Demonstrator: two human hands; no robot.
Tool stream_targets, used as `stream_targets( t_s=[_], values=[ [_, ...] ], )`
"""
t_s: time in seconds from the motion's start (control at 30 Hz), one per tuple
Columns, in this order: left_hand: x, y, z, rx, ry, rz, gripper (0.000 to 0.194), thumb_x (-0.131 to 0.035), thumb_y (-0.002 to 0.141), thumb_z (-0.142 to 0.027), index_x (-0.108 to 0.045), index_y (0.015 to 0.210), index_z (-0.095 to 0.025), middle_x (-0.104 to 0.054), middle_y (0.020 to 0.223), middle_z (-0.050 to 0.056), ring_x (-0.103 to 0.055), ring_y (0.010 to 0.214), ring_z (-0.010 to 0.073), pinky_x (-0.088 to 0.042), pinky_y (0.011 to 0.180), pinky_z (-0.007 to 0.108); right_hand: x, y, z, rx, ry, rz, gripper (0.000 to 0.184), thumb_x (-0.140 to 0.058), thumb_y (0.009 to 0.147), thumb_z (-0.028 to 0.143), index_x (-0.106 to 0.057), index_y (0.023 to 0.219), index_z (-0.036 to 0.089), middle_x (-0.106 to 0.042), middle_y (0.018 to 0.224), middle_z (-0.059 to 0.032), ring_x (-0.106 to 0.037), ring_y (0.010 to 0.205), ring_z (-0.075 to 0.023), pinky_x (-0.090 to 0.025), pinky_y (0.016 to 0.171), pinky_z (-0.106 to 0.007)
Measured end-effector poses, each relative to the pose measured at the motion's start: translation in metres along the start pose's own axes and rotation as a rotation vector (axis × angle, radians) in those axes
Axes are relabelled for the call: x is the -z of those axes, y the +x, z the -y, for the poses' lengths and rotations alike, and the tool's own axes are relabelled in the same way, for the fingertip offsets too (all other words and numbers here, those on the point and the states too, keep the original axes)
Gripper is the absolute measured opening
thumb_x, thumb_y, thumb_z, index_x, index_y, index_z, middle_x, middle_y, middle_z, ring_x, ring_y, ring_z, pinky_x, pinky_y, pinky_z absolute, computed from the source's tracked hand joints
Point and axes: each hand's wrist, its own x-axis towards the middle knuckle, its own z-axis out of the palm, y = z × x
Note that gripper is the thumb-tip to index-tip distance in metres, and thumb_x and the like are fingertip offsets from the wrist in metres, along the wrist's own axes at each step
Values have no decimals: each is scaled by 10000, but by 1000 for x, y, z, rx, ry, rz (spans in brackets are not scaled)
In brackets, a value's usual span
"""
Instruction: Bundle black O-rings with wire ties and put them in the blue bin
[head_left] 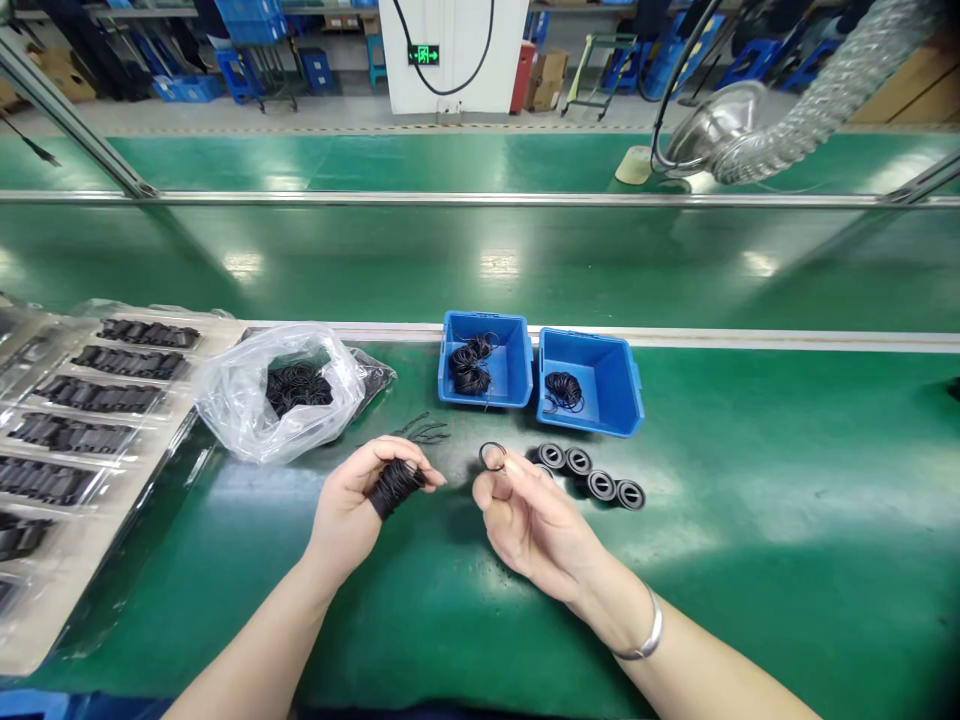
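Observation:
My left hand is closed around a thick stack of thin black rubber rings. To its right, my right hand pinches one black rubber ring between thumb and forefinger, held up above the green table. Several loose black rings lie on the surface just beyond my left hand. Round black caps with a slotted middle stand in a row to the right of my right hand, which partly hides the nearest of them.
An open plastic bag full of black rings sits at left. Two blue bins, a left one and a right one, hold more rings. Trays of black parts line the left edge. A metal rail and exhaust hose are beyond.

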Motion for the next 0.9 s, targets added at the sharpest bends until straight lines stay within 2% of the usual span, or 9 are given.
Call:
stream_targets(
  t_s=[0.13,0.23,0.33,0.43,0.5,0.6,0.77,0.9],
  values=[
    [-2,-1,-3,100,15,39,127,-608,945,-139,-677,1021,-213,-682,930,17,-736,824,163,-604,790,299,-5,0,2,26,-22,14,144,-757,862,272,-648,830,184,-689,914,-25,-616,622,-87,-480,502,-175],
    [-3,-4,-3,141,52,70,113,-631,933,-163,-670,1024,-217,-702,904,17,-738,805,164,-593,786,292,-8,1,-1,92,-220,-8,120,-752,872,282,-714,839,173,-671,779,-14,-599,600,-89,-483,583,-216],
    [-2,-5,0,78,207,96,126,-641,917,-156,-699,1012,-215,-709,938,39,-725,838,174,-578,776,286,-7,2,-7,197,-443,-38,118,-787,837,267,-763,934,204,-619,724,16,-574,583,-86,-467,626,-247],
    [-1,-4,1,-31,411,148,165,-645,901,-127,-731,1008,-219,-729,952,52,-701,895,178,-546,802,272,-4,2,-11,247,-584,-33,105,-810,802,246,-776,900,227,-576,801,20,-546,582,-79,-431,579,-249],
    [0,-4,1,-51,450,177,180,-644,898,-117,-737,1009,-224,-737,942,51,-698,885,173,-535,814,272,-3,1,-11,251,-639,-35,66,-810,798,233,-769,850,224,-560,798,22,-529,578,-77,-397,549,-244],
    [-1,-3,0,7,384,180,167,-648,900,-130,-745,993,-229,-729,934,49,-698,875,176,-538,807,277,-3,1,-10,218,-605,-33,79,-824,783,225,-746,781,214,-558,764,32,-509,563,-71,-374,545,-244],
    [-3,-2,-1,198,114,198,132,-685,885,-153,-752,978,-219,-677,942,41,-706,816,167,-568,765,281,-6,1,-6,147,-494,-39,134,-816,797,251,-728,710,199,-575,656,36,-505,574,-94,-387,590,-261],
    [-3,-1,-1,257,-31,204,123,-681,891,-149,-740,982,-208,-659,927,25,-714,755,148,-577,752,282,-9,1,-4,194,-604,-34,135,-763,849,289,-759,748,200,-631,658,6,-555,640,-136,-436,649,-291]
  ],
)
